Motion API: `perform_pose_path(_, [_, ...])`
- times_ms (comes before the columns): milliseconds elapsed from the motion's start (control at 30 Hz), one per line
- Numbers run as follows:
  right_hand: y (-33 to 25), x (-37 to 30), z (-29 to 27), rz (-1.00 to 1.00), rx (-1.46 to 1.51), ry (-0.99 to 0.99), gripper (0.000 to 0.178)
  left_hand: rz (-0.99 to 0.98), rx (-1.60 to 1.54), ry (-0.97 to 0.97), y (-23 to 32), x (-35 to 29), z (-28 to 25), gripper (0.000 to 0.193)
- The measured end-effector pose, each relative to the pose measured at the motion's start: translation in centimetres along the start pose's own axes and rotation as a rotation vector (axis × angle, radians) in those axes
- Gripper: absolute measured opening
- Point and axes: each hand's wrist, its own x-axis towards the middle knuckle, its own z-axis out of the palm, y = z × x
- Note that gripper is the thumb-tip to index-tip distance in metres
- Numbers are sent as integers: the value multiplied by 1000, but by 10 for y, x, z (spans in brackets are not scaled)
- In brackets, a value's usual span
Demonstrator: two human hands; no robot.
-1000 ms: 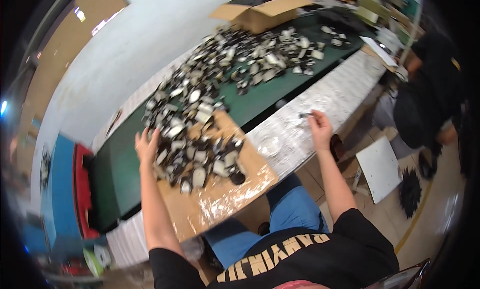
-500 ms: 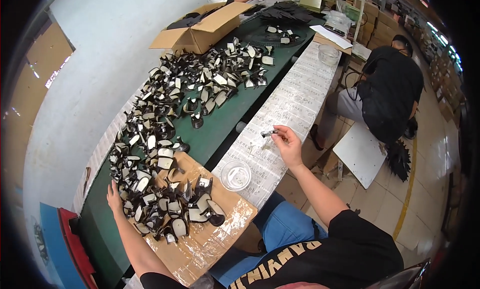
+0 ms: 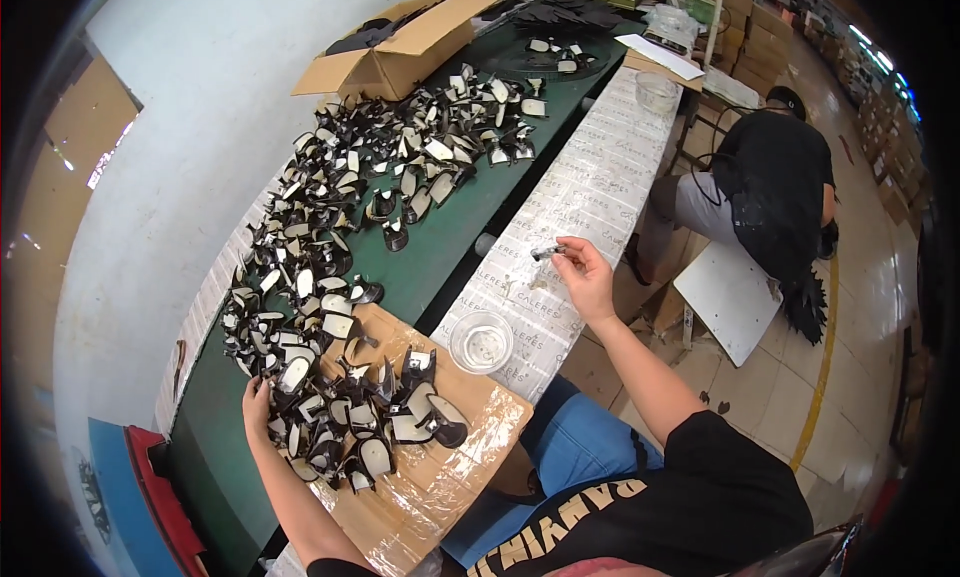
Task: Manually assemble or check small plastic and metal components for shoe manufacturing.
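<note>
A large heap of small black shoe parts (image 3: 295,322) with cream-coloured flat faces runs along the left side of the bench. My left hand (image 3: 257,409) is at the heap's left edge, its fingers drawn together against the outermost pieces; what they grip is hidden. Over the paper-covered strip (image 3: 530,302), my right hand (image 3: 590,282) pinches a small dark-tipped, brush-like tool (image 3: 547,252) between thumb and fingers. Just below it stands a round clear dish (image 3: 480,343). Several shoe parts lie on a tape-covered cardboard sheet (image 3: 455,457) in front of me.
An open carton (image 3: 395,62) with black pieces stands at the far end of the green bench top (image 3: 455,217). Another clear dish (image 3: 655,93) sits farther along the paper strip. To the right, a co-worker (image 3: 775,182) bends over beside a white board (image 3: 728,299).
My left hand has moved right, from beside the heap into its edge, and its fingers have closed. My right hand has shifted slightly right with the tool. The co-worker bends lower.
</note>
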Motion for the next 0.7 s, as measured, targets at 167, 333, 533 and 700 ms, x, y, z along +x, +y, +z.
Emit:
perform_pose_path(167, [4,1,-6,63,-50,52,29,-26,368,97,25,-36,17,55])
perform_pose_path(333, [-7,5,-5,2,-58,98,26,-306,659,13,193,-162,22,57])
perform_pose_path(533, [-11,5,1,-40,-69,139,27,48,559,-19,55,-119,5,44])
perform_pose_path(700, [-18,0,-13,-14,-127,138,27,224,392,58,51,-163,11,53])
